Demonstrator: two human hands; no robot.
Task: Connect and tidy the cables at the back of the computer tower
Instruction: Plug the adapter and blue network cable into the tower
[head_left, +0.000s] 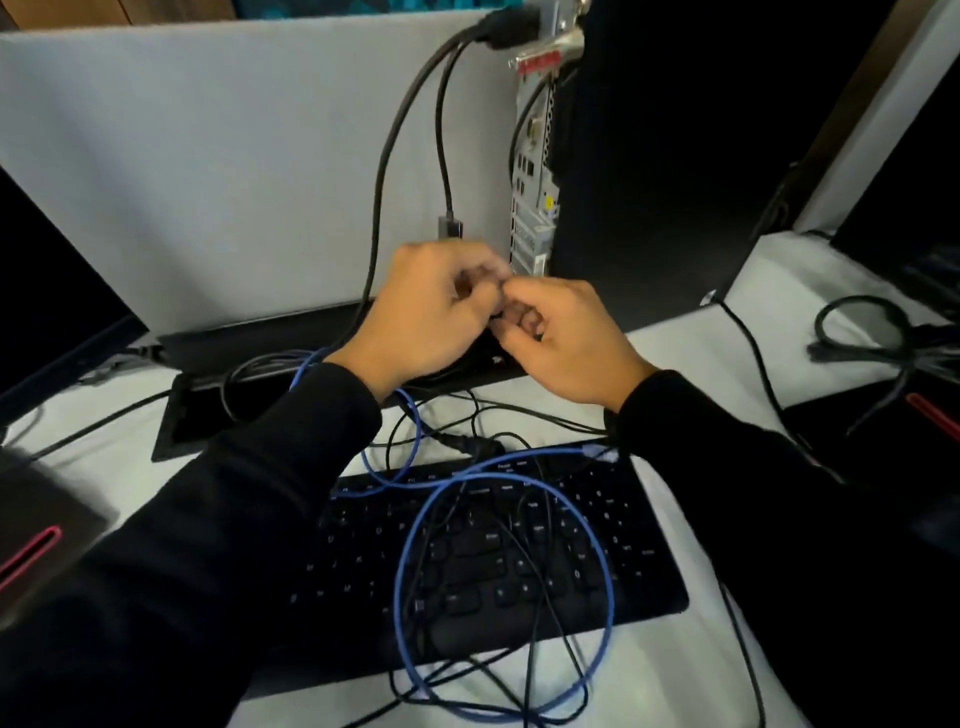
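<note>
A black computer tower (665, 156) stands at the back of the white desk with its silver rear panel (535, 171) facing left. Two dark cables (387, 156) hang from its top, one ending in a loose grey plug (450, 227). My left hand (426, 317) and my right hand (561, 343) meet just below the panel, fingers curled, pinching a small dark cable end (497, 315) between them; it is mostly hidden. A blue network cable (410, 545) loops over the black keyboard (493, 561), its clear plug (597, 453) lying loose.
Thin black wires tangle over the keyboard. A black cable tray opening (208, 410) sits at the desk's back left, below a grey partition (234, 171). A coiled black cable (862, 332) lies on the right. A dark device with a red stripe (31, 556) is at the left edge.
</note>
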